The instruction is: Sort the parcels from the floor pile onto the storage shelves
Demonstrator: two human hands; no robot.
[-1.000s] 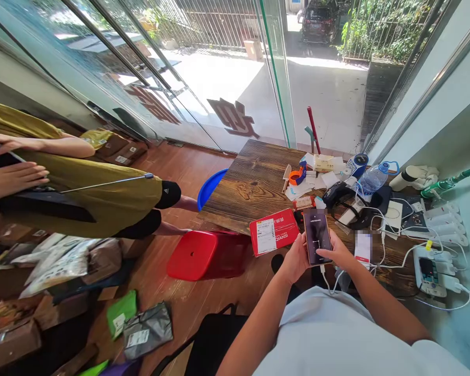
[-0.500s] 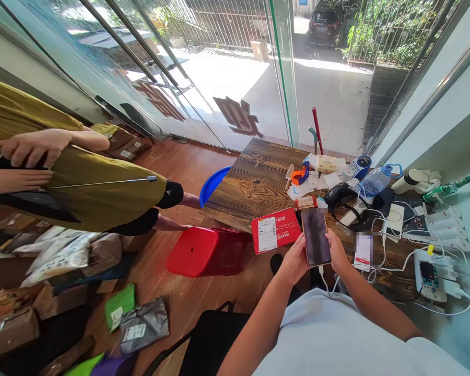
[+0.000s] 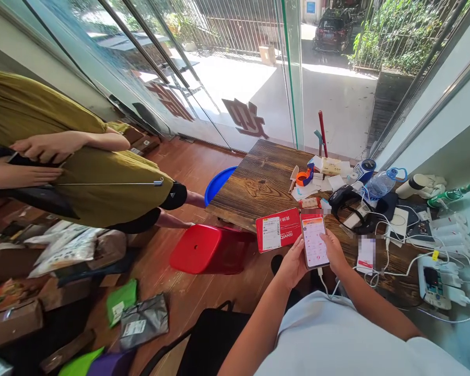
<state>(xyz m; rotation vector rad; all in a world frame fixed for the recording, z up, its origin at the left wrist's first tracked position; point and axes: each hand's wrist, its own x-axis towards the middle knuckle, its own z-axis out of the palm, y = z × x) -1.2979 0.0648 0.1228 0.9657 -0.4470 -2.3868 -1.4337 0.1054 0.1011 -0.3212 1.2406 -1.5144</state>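
Note:
A smartphone (image 3: 315, 243) with a lit screen of icons is held upright over the near edge of the table. My left hand (image 3: 292, 261) is closed around its left side. On the other side, my right hand (image 3: 335, 251) grips the phone's edge, its thumb reaching over the screen; its other fingers are partly hidden. A white charging cable (image 3: 322, 277) runs from the phone's lower end toward my lap. Just left of the phone lies a flat red parcel (image 3: 292, 227) with a white label, resting at the table's edge.
On the wooden table (image 3: 264, 175) are an orange tape dispenser (image 3: 304, 176), a black headset (image 3: 347, 201), a water bottle (image 3: 382, 184) and a power strip (image 3: 434, 284) among cables. A red stool (image 3: 196, 249) and a person (image 3: 102, 172) are at left. Parcels (image 3: 144, 318) cover the floor.
The phone's screen has gone from dark to lit with icons. My right thumb has moved over the screen. The view has shifted slightly left.

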